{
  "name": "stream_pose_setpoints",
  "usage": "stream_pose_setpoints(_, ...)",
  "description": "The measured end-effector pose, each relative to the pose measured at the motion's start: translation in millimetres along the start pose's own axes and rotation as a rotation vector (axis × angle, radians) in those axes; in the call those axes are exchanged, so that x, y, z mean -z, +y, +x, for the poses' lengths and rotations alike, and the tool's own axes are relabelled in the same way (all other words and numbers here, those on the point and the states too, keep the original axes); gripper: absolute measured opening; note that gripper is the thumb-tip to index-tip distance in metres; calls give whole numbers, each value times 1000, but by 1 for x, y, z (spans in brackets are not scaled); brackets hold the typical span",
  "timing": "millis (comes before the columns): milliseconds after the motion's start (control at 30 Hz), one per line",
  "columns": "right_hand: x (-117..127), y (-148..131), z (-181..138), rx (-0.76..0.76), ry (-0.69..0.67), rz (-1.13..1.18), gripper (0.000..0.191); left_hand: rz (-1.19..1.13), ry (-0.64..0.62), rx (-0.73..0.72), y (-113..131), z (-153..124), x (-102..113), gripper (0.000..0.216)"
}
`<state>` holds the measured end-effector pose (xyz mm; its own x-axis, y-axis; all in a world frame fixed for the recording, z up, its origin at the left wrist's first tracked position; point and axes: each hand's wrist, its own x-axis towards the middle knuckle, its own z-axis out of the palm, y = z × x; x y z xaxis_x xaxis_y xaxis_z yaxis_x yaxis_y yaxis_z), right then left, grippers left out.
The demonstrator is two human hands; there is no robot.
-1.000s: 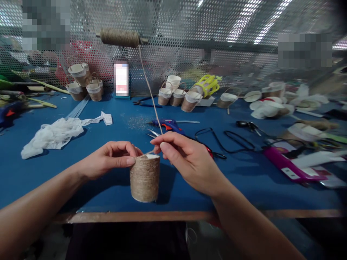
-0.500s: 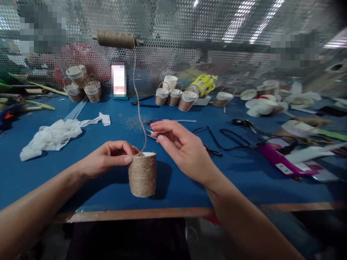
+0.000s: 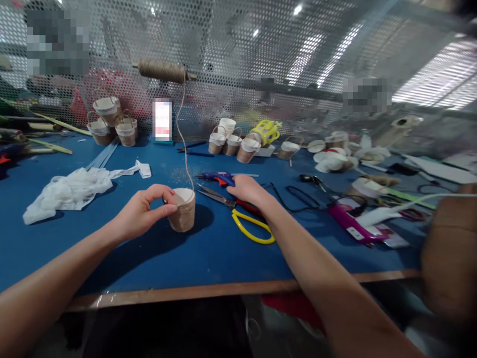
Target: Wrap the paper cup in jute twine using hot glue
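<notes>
My left hand (image 3: 143, 211) pinches the rim of a small cup (image 3: 182, 220) wrapped in brown twine, its white inside showing. The cup stands upright on the blue table. A loose strand of twine (image 3: 185, 153) runs from its rim up to a spool (image 3: 161, 71) at the mesh screen. My right hand (image 3: 248, 190) is closed around the grip of a blue hot glue gun (image 3: 218, 176) with a red trigger; its fingertips are mostly hidden. Just below lie scissors (image 3: 254, 239) with a yellow handle, blades pointing toward the cup.
Crumpled white lace (image 3: 74, 189) lies at the left. Small twine-covered buckets (image 3: 248, 150) stand along the back, beside yellow netting (image 3: 267, 131). A phone (image 3: 162, 119) leans at the screen. On the right are a purple power strip (image 3: 352, 223), black cords and a co-worker's arm (image 3: 449, 248).
My right hand has left the area above the cup and moved right, down onto the glue gun. The cup has shifted away from the table's front edge. A co-worker's arm has appeared at right.
</notes>
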<state>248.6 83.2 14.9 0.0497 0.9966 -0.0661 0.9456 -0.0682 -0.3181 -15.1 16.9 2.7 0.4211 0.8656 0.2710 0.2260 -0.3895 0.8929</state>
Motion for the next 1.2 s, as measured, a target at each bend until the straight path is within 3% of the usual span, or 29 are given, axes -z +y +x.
stream_pose_setpoints(167,-3,2,7,-62,-6,110,26,81,-22,-28,2,1,0,12)
stream_pose_setpoints(333,17,-3,-31,-1,133,384,39,-38,-14,38,-2,4,1,14)
stream_pose_setpoints(400,23,-7,-51,53,67,515,25,-112,-20,75,-4,4,1,15)
stream_pose_setpoints(433,25,-9,-60,82,-28,643,18,-139,-16,89,-5,5,1,15)
stream_pose_setpoints(533,26,-17,-80,203,-142,793,14,-187,14,103,-7,5,1,14)
stream_pose_setpoints(700,16,-28,-99,403,-49,786,19,-179,111,103,-9,5,0,14)
stream_pose_setpoints(900,1,-29,-110,275,-8,617,19,-67,177,93,-10,5,-6,14)
stream_pose_setpoints(1200,-16,-13,-104,340,28,472,20,-22,182,47,-8,3,-9,14)
